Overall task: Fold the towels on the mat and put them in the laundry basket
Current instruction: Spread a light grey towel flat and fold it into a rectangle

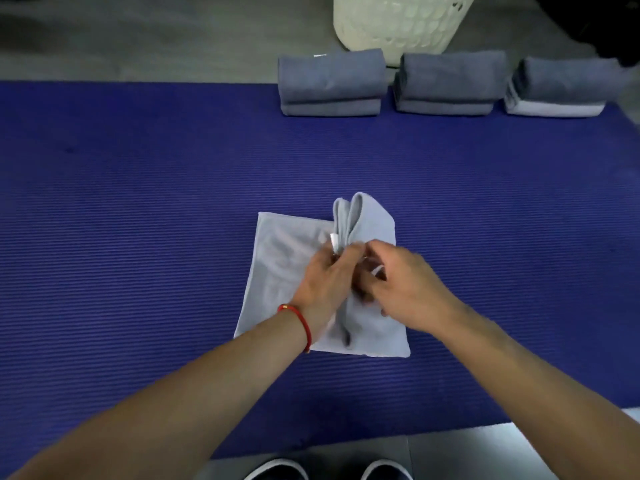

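Pale grey towel lies on the blue ribbed mat, roughly centre, partly folded — its right portion is bunched up into a raised double ridge that stands above the flat left portion. A small white tag shows at the ridge, just above the hands.

Left hand: over the middle of the towel, fingers curled forward into the ridge of cloth, pinching it. Fingertips are blurred and partly hidden in the fabric, so the exact hold cannot be resolved. Red cord bracelet on the left wrist.

Right hand: just beside the left, touching it near the fingertips; fingers bent down and curled onto the same bunched cloth, gripping a fold at the towel's right half.

Far edge of mat, right of centre — three folded stacks in a row, each apart from the next: a dark grey folded towel, a second dark grey stack, and a third stack with a pale towel at the bottom.

White perforated laundry basket stands on the grey floor just behind the first two stacks; its inside is out of view.

Two dark shoe toes at the bottom edge, off the mat.
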A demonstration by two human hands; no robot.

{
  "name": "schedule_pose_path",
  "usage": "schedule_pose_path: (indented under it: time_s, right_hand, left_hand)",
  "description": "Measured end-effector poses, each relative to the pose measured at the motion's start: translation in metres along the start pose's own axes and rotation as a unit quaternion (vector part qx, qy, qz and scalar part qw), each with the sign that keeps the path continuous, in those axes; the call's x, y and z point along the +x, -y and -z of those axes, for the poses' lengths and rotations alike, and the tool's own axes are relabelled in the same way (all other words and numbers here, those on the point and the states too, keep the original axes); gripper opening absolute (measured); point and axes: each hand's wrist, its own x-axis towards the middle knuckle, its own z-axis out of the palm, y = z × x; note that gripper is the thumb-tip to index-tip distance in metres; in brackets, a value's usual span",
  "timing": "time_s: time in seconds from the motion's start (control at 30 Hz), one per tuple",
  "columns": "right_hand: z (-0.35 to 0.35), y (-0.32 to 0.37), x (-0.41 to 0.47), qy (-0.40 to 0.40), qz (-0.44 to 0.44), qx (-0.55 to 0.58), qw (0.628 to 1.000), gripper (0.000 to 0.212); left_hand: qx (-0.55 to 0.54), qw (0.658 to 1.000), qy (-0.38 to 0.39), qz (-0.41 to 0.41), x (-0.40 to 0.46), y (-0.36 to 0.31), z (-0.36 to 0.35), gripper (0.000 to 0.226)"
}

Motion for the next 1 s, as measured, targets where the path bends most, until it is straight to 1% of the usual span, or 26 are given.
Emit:
schedule_pose_path:
  time_s: [0.07, 0.1, 0.17, 0.23, 0.27, 0.33, 0.4, 0.47, 0.53, 0.6, 0.7, 0.8, 0.87, 0.97, 1.0]
  right_hand:
    - [-0.014, -0.001, 0.001, -0.001, 0.039, 0.001, 0.999, 0.022]
    - [-0.018, -0.003, 0.000, -0.015, 0.064, 0.000, 0.998, 0.023]
    - [-0.024, -0.012, 0.000, -0.029, 0.108, -0.042, 0.993, 0.025]
    - [-0.029, -0.027, 0.000, 0.020, 0.131, -0.106, 0.985, 0.035]
    - [-0.033, -0.035, -0.001, 0.055, 0.143, -0.145, 0.978, 0.041]
    - [-0.044, -0.050, -0.004, 0.116, 0.160, -0.230, 0.953, 0.049]
    - [-0.055, -0.060, -0.010, 0.155, 0.158, -0.265, 0.938, 0.051]
    - [-0.061, -0.066, -0.013, 0.162, 0.155, -0.247, 0.943, 0.050]
    - [-0.063, -0.072, -0.013, 0.155, 0.154, -0.223, 0.950, 0.050]
    - [-0.062, -0.073, -0.011, 0.149, 0.161, -0.227, 0.949, 0.051]
    - [-0.057, -0.071, -0.008, 0.112, 0.183, -0.233, 0.949, 0.047]
    - [-0.054, -0.067, -0.003, 0.078, 0.196, -0.245, 0.946, 0.041]
    - [-0.053, -0.064, 0.005, 0.059, 0.196, -0.255, 0.945, 0.040]
    - [-0.043, -0.056, 0.031, 0.030, 0.165, -0.239, 0.956, 0.043]
    - [-0.039, -0.054, 0.043, 0.021, 0.163, -0.244, 0.956, 0.045]
  left_hand:
    - [0.087, 0.994, -0.049, -0.037, 0.006, 0.002, 0.022, 0.020]
    - [0.142, 0.986, -0.070, -0.060, 0.009, 0.001, 0.033, 0.018]
    - [0.266, 0.953, -0.115, -0.093, 0.013, -0.001, 0.059, 0.013]
    - [0.373, 0.913, -0.131, -0.096, 0.019, 0.004, 0.086, 0.007]
    - [0.413, 0.898, -0.128, -0.076, 0.022, 0.007, 0.098, 0.009]
    - [0.464, 0.877, -0.126, -0.020, 0.025, 0.017, 0.117, 0.022]
    - [0.486, 0.863, -0.141, 0.000, 0.024, 0.026, 0.124, 0.031]
    - [0.497, 0.854, -0.151, -0.012, 0.022, 0.032, 0.120, 0.033]
    - [0.501, 0.852, -0.150, -0.015, 0.021, 0.033, 0.114, 0.035]
    - [0.490, 0.858, -0.150, -0.023, 0.019, 0.032, 0.111, 0.037]
    - [0.463, 0.865, -0.179, -0.080, 0.017, 0.033, 0.115, 0.023]
    - [0.466, 0.857, -0.202, -0.084, 0.018, 0.040, 0.127, 0.020]
    - [0.494, 0.842, -0.203, -0.068, 0.019, 0.049, 0.132, 0.027]
    - [0.528, 0.819, -0.214, -0.067, 0.015, 0.056, 0.127, 0.040]
    - [0.547, 0.803, -0.221, -0.082, 0.011, 0.057, 0.123, 0.047]
